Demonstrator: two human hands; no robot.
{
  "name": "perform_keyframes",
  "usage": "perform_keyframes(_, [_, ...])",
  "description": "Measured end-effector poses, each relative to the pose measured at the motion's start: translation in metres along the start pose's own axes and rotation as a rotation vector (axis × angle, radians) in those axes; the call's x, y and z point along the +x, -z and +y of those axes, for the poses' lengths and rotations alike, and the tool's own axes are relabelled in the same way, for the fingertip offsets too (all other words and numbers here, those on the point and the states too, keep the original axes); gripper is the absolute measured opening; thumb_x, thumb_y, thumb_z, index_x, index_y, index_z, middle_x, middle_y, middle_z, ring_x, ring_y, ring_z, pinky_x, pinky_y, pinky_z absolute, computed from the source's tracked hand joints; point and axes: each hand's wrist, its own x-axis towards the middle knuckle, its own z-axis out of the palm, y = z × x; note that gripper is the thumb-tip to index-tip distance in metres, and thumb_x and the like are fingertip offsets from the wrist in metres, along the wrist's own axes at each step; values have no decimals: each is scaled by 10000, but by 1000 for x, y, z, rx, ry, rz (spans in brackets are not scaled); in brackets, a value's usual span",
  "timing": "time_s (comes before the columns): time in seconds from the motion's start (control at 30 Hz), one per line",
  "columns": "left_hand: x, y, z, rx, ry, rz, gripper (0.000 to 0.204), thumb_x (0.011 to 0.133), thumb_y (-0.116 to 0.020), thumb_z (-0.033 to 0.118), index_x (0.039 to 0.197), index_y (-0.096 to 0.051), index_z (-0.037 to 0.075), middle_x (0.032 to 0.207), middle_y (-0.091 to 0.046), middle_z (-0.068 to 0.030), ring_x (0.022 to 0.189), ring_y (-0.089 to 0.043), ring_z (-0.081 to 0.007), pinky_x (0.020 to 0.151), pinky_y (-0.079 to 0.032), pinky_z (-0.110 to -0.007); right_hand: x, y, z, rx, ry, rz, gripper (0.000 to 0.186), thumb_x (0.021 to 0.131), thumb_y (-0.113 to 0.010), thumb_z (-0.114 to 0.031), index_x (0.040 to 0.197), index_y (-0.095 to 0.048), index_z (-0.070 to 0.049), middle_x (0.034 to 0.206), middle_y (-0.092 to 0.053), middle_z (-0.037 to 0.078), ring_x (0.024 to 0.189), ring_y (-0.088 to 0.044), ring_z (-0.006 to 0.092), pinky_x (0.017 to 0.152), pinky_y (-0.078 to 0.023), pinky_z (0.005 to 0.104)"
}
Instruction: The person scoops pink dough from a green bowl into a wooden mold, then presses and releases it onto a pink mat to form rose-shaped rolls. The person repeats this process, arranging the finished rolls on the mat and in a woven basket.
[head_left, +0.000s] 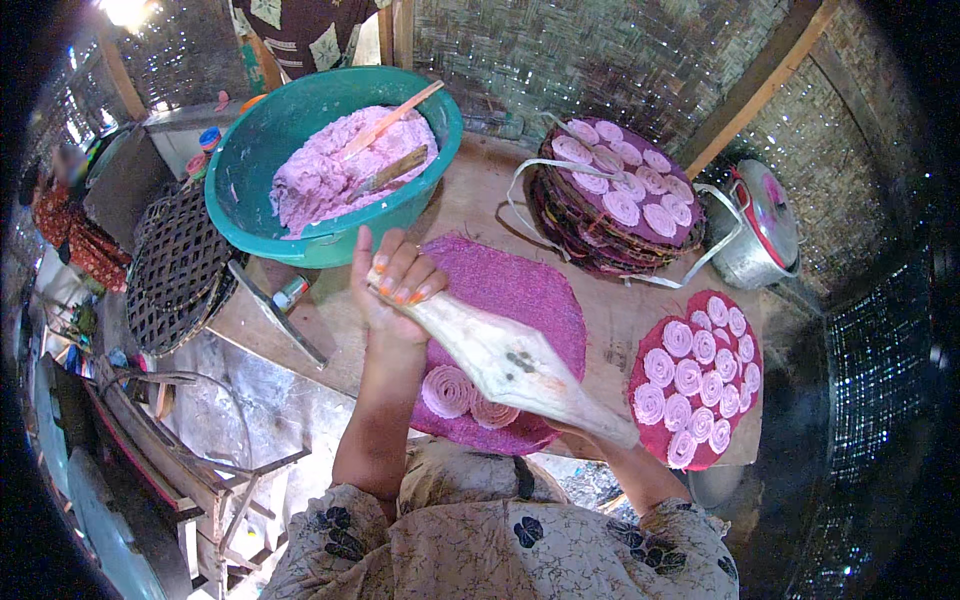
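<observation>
My left hand (398,280) grips the narrow upper end of a pale, spotted cloth bag (500,355), stretched diagonally over a square magenta mesh mat (495,280). My right hand (590,438) is at the bag's lower end, its fingers mostly hidden behind it. Pink coiled rounds (447,392) lie on the mat's lower part. A green basin (240,195) at the upper left holds pink paste (310,170), with two wooden sticks (385,125) in it.
On the wooden table (300,310) are stacked mats (610,195) with pink coils, another coil-covered mat (695,380) and a lidded pot (760,240). Black lattice trays (165,270) lie at the left, near a wooden frame (230,500). Woven walls (520,60) rise behind.
</observation>
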Motion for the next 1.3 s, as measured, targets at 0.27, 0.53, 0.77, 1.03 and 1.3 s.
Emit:
perform_keyframes(0.27, [-91,-85,30,317,-93,-82,652,978,-140,543,622,-472,109,461,-493,-36,335,-438,-145,420,-410,-320,-19,10,-66,-283,213,160,442,964,-477,-218,1367,-418,-46,1319,-473,162,1225,-456,325,1020,-367,387])
perform_keyframes(0.53, [-205,-132,2,689,-475,409,633,977,-211,565,650,-472,89,458,-457,-18,373,-426,-140,427,-388,-299,-64,-55,-105,332,86,-748,472,916,-569,-318,1289,-499,-37,1214,-588,158,1147,-547,261,971,-415,392])
perform_keyframes(0.77, [-251,-139,-65,1958,231,772,586,820,-654,403,1256,-485,49,1246,-526,-147,1149,-502,-247,982,-400,-405,-55,-46,-83,340,36,-709,474,919,-543,-475,1218,-588,-110,848,-628,43,741,-559,115,656,-468,295])
perform_keyframes(1.03, [-314,-125,-66,2119,353,662,300,788,-743,174,1021,-629,24,855,-637,-46,761,-599,-149,657,-495,-297,-43,-67,-115,248,320,-733,411,950,-529,-402,1022,-663,-21,692,-587,0,654,-540,74,579,-453,274])
perform_keyframes(1.3, [-282,-134,-50,2678,-72,87,249,882,-618,172,1097,-535,77,678,-549,-40,555,-539,-130,471,-437,-270,57,-148,-183,359,529,-510,592,974,-319,-541,1104,-631,-55,899,-623,66,806,-584,175,746,-466,344])
